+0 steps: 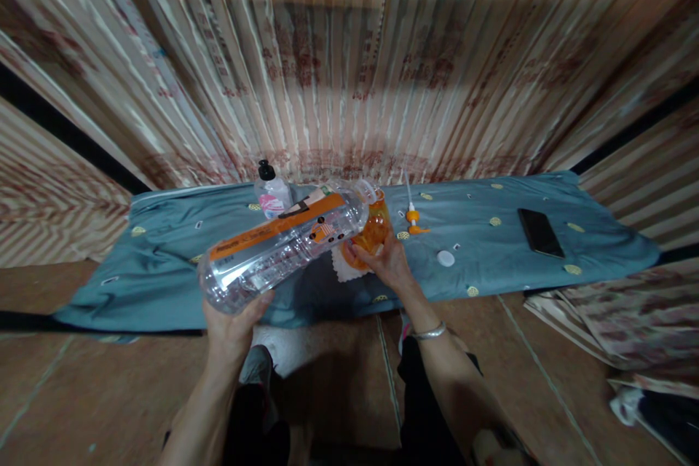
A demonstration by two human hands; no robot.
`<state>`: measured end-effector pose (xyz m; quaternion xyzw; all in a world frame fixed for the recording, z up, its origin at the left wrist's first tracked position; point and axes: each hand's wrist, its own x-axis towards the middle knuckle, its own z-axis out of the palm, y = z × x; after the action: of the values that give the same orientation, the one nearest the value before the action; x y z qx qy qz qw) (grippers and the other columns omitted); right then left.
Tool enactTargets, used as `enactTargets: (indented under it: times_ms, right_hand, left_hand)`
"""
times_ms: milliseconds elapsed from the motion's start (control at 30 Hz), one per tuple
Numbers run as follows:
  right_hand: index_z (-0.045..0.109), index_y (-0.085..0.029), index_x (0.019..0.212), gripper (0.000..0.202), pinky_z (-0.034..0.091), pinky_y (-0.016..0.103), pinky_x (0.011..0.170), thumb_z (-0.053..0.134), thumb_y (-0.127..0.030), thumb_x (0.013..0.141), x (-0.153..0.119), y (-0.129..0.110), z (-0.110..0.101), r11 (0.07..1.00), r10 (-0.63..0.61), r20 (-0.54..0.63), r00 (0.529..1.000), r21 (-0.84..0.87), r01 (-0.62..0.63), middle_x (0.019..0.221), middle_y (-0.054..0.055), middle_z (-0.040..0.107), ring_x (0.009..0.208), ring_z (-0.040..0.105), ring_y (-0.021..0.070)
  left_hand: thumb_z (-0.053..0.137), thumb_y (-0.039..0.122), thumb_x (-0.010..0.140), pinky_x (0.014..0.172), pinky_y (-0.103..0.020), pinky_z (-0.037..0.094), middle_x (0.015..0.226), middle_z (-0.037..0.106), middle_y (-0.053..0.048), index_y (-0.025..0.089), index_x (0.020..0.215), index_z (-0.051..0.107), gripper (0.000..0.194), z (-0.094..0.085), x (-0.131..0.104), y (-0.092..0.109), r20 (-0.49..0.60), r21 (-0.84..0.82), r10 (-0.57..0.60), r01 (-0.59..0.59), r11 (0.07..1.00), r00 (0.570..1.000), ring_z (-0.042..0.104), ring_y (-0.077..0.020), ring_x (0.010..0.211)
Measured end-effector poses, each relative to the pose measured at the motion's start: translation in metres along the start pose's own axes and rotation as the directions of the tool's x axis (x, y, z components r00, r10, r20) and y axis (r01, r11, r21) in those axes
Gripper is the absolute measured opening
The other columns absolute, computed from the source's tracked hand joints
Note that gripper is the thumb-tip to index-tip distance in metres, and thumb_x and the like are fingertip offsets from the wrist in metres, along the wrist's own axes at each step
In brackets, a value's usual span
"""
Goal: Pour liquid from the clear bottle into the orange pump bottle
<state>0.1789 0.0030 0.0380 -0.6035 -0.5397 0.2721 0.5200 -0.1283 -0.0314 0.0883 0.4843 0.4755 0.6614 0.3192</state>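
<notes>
My left hand (234,328) is closed around the base of a large clear plastic bottle (289,240) with an orange and silver label. The bottle is tilted, its mouth at the upper right against the neck of an orange see-through bottle (374,229). My right hand (389,262) grips that orange bottle, which leans over a white scalloped cloth (345,267). Whether liquid is flowing between them I cannot tell. An orange pump top (413,218) with a clear tube lies to the right of it, and a round white cap (445,258) is nearby.
A clear bottle with a black cap and pink label (274,193) stands at the back left. A black phone (540,233) lies at the right. A blue-green patterned cloth (480,255) covers the narrow table, with striped curtains (338,87) behind it.
</notes>
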Motion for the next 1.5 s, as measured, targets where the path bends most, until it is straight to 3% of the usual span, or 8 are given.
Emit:
enactTargets:
  times_ms: [200, 500, 800, 1000, 1267, 1500]
  right_hand:
    - [0.071, -0.019, 0.144, 0.079, 0.075, 0.061, 0.110, 0.101, -0.055, 0.080, -0.001, -0.002, 0.002, 1.000, 0.001, 0.001, 1.000, 0.023, -0.001, 0.134, 0.020, 0.092, 0.125, 0.091, 0.0442]
    - [0.071, -0.023, 0.143, 0.075, 0.073, 0.058, 0.116, 0.101, -0.050, 0.079, -0.002, 0.001, 0.007, 0.998, -0.007, -0.031, 1.000, 0.070, 0.010, 0.138, 0.016, 0.091, 0.127, 0.090, 0.0398]
    - [0.061, -0.023, 0.162, 0.095, 0.072, 0.061, 0.120, 0.097, -0.055, 0.080, -0.005, 0.003, 0.011, 0.996, 0.008, -0.043, 0.999, 0.086, -0.004, 0.149, 0.018, 0.087, 0.136, 0.087, 0.0418]
    - [0.056, -0.021, 0.169, 0.104, 0.070, 0.061, 0.123, 0.099, -0.054, 0.080, -0.005, -0.001, 0.010, 0.997, 0.002, -0.052, 0.999, 0.082, 0.003, 0.157, 0.021, 0.083, 0.140, 0.086, 0.0427]
    - [0.060, -0.025, 0.164, 0.099, 0.068, 0.061, 0.127, 0.103, -0.050, 0.079, 0.000, 0.004, 0.008, 0.987, -0.018, -0.005, 1.000, 0.160, 0.019, 0.152, 0.017, 0.086, 0.141, 0.085, 0.0396]
    - [0.064, -0.025, 0.155, 0.092, 0.070, 0.060, 0.123, 0.102, -0.059, 0.079, -0.001, 0.002, 0.009, 0.988, -0.022, -0.007, 1.000, 0.156, 0.022, 0.144, 0.017, 0.088, 0.140, 0.085, 0.0404]
  left_hand:
    - [0.115, 0.067, 0.050, 0.122, -0.060, 0.062, 0.133, 0.081, -0.011, 0.031, 0.140, 0.067, 0.108, -0.002, 0.000, 0.000, -0.016, -0.007, -0.023, 0.023, 1.000, 1.000, 0.081, -0.0421, 0.126]
    - [0.116, 0.068, 0.049, 0.126, -0.062, 0.061, 0.138, 0.080, -0.011, 0.031, 0.142, 0.067, 0.111, -0.003, 0.000, -0.004, -0.009, -0.019, -0.026, 0.026, 0.999, 1.000, 0.080, -0.0433, 0.130]
    - [0.118, 0.065, 0.050, 0.126, -0.060, 0.061, 0.140, 0.079, -0.011, 0.032, 0.142, 0.068, 0.110, -0.004, 0.000, -0.005, 0.000, -0.054, -0.010, 0.010, 0.998, 1.000, 0.080, -0.0413, 0.131]
    - [0.119, 0.065, 0.050, 0.118, -0.054, 0.064, 0.133, 0.080, -0.010, 0.030, 0.135, 0.071, 0.103, -0.001, 0.001, -0.002, 0.006, -0.061, -0.005, 0.005, 0.998, 1.000, 0.081, -0.0384, 0.124]
    - [0.113, 0.078, 0.052, 0.123, -0.060, 0.062, 0.131, 0.079, -0.010, 0.030, 0.137, 0.069, 0.107, -0.001, 0.001, -0.002, 0.004, 0.015, 0.017, -0.017, 1.000, 1.000, 0.081, -0.0418, 0.126]
    - [0.115, 0.070, 0.054, 0.127, -0.062, 0.061, 0.135, 0.080, -0.010, 0.031, 0.140, 0.069, 0.106, -0.005, 0.001, -0.006, 0.017, 0.012, 0.010, -0.011, 1.000, 1.000, 0.081, -0.0432, 0.131]
